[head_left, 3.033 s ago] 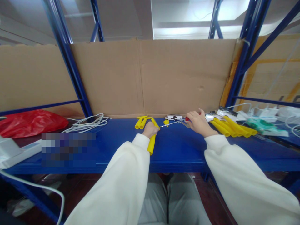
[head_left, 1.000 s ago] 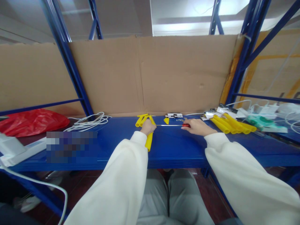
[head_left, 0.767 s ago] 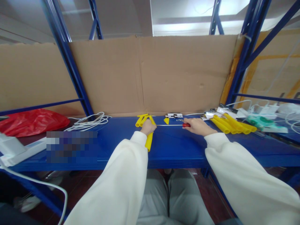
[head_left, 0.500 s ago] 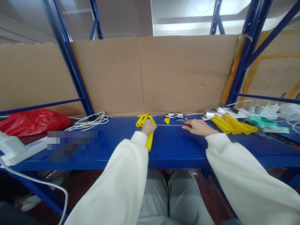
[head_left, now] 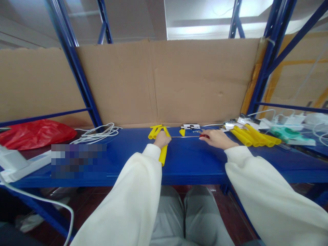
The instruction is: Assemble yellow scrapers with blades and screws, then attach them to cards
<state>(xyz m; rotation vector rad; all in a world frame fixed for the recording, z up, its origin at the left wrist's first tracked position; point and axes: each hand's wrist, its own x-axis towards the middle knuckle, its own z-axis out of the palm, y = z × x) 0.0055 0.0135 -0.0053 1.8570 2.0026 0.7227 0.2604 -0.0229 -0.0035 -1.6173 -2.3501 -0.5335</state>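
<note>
My left hand (head_left: 162,138) is closed around a yellow tube (head_left: 163,156), whose near end points toward me and whose far end shows past my fingers. In my right hand (head_left: 216,138) is the red handle of a thin, long-shafted tool (head_left: 187,137) that looks like a screwdriver. Its shaft lies level across the gap, and its tip end reaches my left fingers at the tube. Whether the tip touches the tube is hidden. More yellow tubes (head_left: 154,132) lie just left of my left hand. A small yellow piece (head_left: 182,132) sits between my hands, farther back.
Several yellow tubes (head_left: 256,136) are at right on the blue table (head_left: 138,164). A black-and-white item (head_left: 190,126) lies by the cardboard wall (head_left: 174,82). White cables (head_left: 102,132), a red bag (head_left: 43,133) and a power strip (head_left: 28,165) are at left.
Both hands keep nearly the same place and grip. The tool's shaft looks slightly different in tone; the camera view has shifted very slightly.
</note>
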